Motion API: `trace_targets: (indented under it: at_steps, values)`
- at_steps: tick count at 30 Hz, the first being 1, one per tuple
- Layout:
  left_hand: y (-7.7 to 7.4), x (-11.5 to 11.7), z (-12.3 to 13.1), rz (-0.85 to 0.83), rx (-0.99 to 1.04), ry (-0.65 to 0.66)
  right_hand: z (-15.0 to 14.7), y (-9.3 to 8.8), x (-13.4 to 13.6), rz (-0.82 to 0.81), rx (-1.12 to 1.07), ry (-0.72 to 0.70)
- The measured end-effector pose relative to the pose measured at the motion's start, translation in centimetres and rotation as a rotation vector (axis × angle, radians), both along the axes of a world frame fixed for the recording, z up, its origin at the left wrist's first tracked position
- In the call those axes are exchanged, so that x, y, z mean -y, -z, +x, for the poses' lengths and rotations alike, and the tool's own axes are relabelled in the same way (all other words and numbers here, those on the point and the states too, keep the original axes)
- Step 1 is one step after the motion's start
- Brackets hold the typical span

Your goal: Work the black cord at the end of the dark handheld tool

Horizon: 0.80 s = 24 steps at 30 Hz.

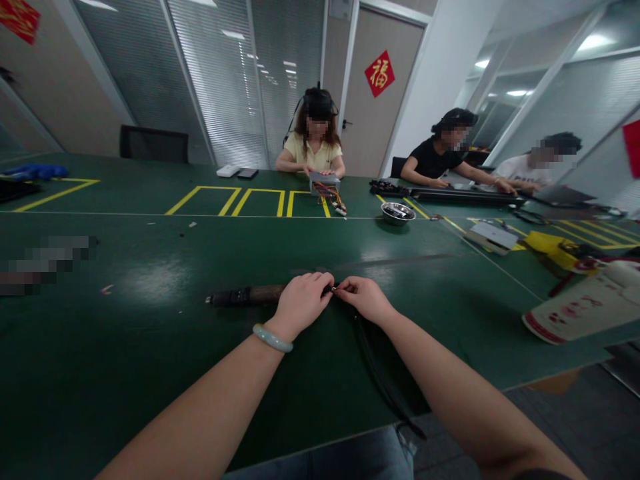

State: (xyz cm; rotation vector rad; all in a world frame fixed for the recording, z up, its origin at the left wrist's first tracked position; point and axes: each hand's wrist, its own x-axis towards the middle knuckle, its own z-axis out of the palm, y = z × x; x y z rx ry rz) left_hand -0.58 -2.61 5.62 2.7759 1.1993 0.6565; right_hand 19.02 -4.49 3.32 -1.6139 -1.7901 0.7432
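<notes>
A long dark electric screwdriver (245, 296) with a brown body lies crosswise on the green table, its metal tip pointing left. My left hand (305, 303) wraps over its right-hand end, hiding that part, and a pale bangle sits on the wrist. My right hand (365, 298) is closed in a pinch at the tool's rear, close against the left fingers. A small shiny metal piece (334, 289) shows at those fingertips; its shape is too small to make out. From beneath the right hand a black cord (373, 363) runs down over the table's front edge.
Across the table a person handles a grey box (324, 181) with coloured wires. Two more people work at the right. A metal bowl (398, 213), a white box (493, 237), a yellow item (553, 248) and a large tumbler (583, 303) stand to the right.
</notes>
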Motion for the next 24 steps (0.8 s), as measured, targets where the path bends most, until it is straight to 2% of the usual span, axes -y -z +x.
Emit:
trace_targets:
  at_steps: [24]
  values:
    - [-0.11,0.02,-0.05,-0.002,0.016,0.029,-0.03,-0.01,0.0,0.015,-0.007,-0.008]
